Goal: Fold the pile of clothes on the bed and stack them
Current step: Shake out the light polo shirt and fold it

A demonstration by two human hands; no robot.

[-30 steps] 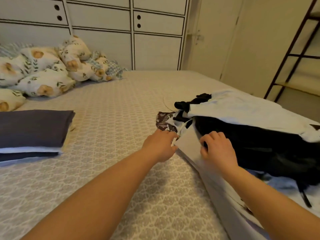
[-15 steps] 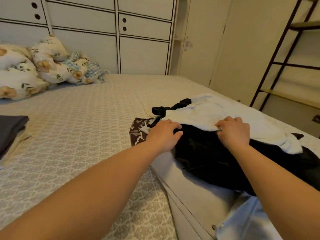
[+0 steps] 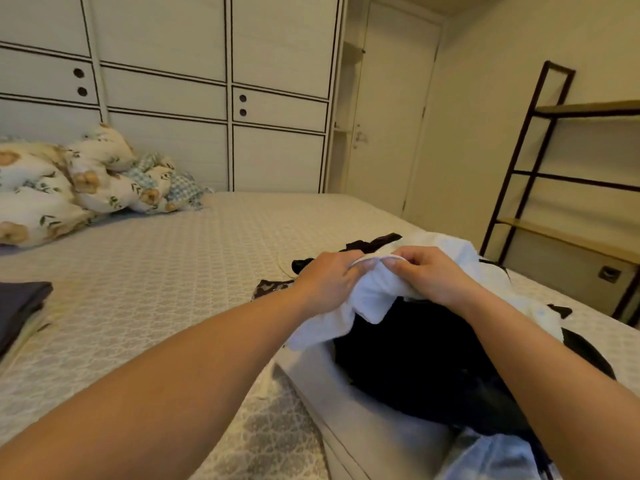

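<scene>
A pile of unfolded clothes (image 3: 426, 362) lies on the right side of the bed: a black garment, a grey one beneath, a light blue one at the bottom right. On top is a white garment (image 3: 370, 299). My left hand (image 3: 325, 277) and my right hand (image 3: 429, 273) both pinch its upper edge, close together, and hold it bunched just above the pile. A stack of folded clothes (image 3: 20, 306), dark grey on top, sits at the bed's left edge.
The bed (image 3: 156, 289) has a patterned beige cover. Floral pillows (image 3: 69, 188) are heaped at the far left by the white wardrobe (image 3: 207, 98). A dark metal shelf (image 3: 568, 188) stands to the right beyond the bed, next to a closed door (image 3: 388, 116).
Both hands have come together on the white garment and lifted its edge off the pile. The view has tilted up and swung right, so less of the folded stack shows.
</scene>
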